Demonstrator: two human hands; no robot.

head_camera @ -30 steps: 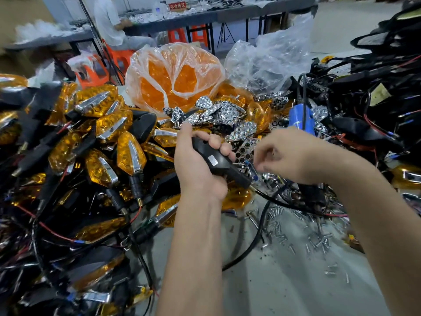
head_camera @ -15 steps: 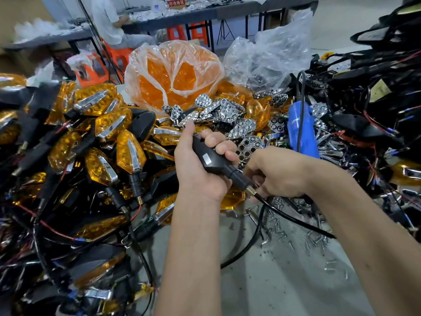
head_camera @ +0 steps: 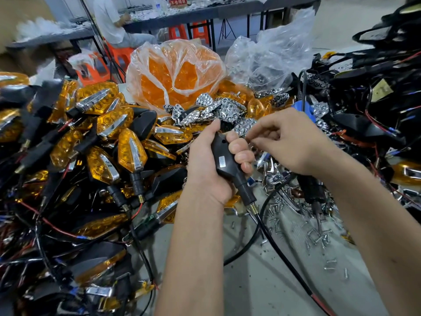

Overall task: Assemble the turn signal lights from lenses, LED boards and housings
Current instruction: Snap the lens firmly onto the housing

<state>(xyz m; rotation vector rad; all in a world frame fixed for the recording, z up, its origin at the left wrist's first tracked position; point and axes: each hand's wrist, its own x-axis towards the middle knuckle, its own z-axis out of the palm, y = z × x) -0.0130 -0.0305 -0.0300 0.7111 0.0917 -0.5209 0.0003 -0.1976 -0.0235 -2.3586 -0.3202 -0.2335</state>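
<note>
Two hands at work above the table (head_camera: 262, 281). The left hand (head_camera: 213, 165) grips a black housing (head_camera: 229, 165), stem pointing down and toward the right, its cable (head_camera: 280, 254) trailing over the tabletop. The right hand (head_camera: 289, 142) pinches at the housing's top edge — what it pinches, I can't tell. Finished lights (head_camera: 131, 150) piled left, screws (head_camera: 319, 238) scattered right.

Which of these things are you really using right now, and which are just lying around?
Using:
left hand gripping a black housing
its wire
right hand at the housing's top
chrome reflectors
screws

Lying around:
finished lights
bag of orange lenses
blue tool
</note>
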